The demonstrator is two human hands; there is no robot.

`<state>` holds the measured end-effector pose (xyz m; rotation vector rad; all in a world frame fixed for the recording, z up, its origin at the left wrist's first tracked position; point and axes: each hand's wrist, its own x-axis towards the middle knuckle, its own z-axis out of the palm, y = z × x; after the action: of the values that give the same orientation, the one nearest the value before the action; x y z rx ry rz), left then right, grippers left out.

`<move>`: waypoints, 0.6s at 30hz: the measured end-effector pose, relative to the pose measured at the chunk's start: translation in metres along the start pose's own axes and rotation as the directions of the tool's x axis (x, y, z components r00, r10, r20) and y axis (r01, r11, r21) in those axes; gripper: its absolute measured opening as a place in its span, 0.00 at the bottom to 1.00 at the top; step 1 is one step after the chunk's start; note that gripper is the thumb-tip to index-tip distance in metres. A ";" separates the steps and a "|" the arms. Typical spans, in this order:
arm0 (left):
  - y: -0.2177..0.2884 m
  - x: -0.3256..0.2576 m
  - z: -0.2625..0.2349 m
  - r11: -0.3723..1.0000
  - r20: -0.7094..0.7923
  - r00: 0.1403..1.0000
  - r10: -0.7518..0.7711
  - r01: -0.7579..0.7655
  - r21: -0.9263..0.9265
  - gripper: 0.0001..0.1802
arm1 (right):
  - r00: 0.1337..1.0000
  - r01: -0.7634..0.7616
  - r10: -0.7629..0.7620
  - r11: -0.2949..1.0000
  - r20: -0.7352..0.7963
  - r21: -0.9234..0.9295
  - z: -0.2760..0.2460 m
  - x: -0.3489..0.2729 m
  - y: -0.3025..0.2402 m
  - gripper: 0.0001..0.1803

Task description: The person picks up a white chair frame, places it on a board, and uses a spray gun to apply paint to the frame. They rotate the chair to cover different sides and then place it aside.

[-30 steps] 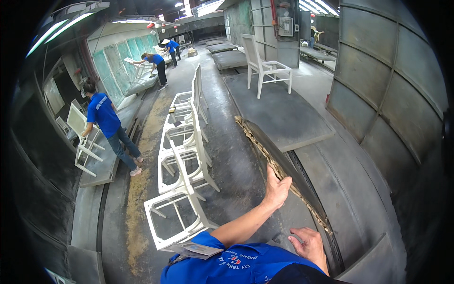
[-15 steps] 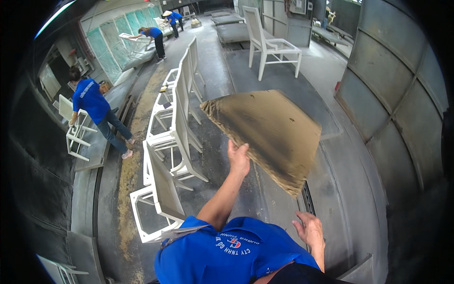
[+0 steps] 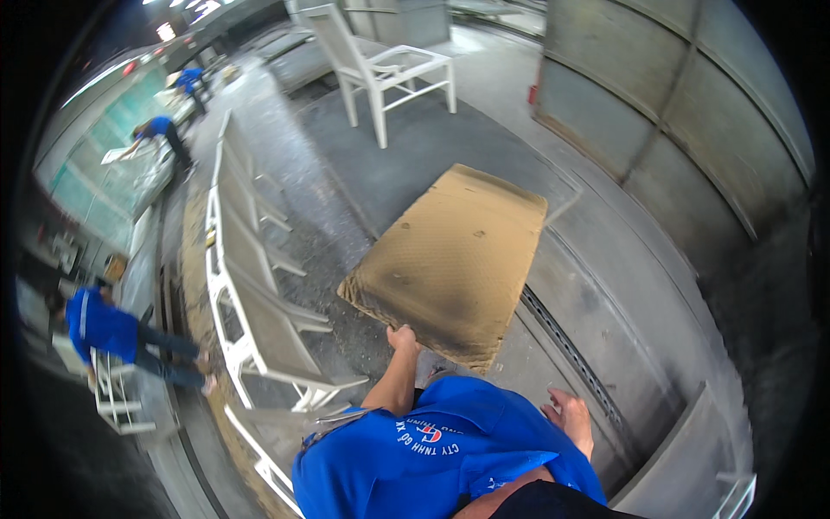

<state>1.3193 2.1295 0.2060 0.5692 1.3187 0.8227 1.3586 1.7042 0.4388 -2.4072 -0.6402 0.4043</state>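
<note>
A brown cardboard sheet (image 3: 454,268) with dark smudges stretches out in front of my body, tilted away from me. My left hand (image 3: 403,339) grips its near edge, with the thumb on the upper face and the other fingers mostly out of sight beneath. Down by my right side, my right hand (image 3: 569,415) holds nothing; its fingers are loosely bent and apart. A metal rail track (image 3: 575,346) runs along the floor near that hand.
White chairs (image 3: 259,303) stand in a row to my left. One white chair (image 3: 380,73) stands farther ahead. Metal panels (image 3: 640,112) rise at the right. A co-worker in blue (image 3: 112,324) handles a white chair at the left; other people (image 3: 160,130) work farther back.
My view has swung to the right, so the chairs and co-workers sit farther left. The cardboard has turned and come lower in my left hand, showing more of its upper face.
</note>
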 end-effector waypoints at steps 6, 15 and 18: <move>0.039 0.100 0.058 0.997 -0.037 0.998 -0.051 0.053 0.053 0.28 | 0.994 -0.029 0.025 0.999 0.110 0.034 0.014 0.049 -0.061 0.25; 0.134 0.211 0.151 0.982 0.022 0.995 -0.099 0.101 -0.161 0.33 | 0.935 -0.355 0.355 0.934 -0.019 -0.038 0.033 0.058 -0.072 0.25; 0.144 0.234 0.159 0.946 -0.105 0.992 0.075 -0.038 0.322 0.31 | 0.935 -0.356 0.355 0.934 0.008 0.030 0.051 0.055 -0.083 0.25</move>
<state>1.4566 2.4157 0.2043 0.8285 1.5631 0.6998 1.3542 1.8154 0.4442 -2.4935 -0.1909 0.5608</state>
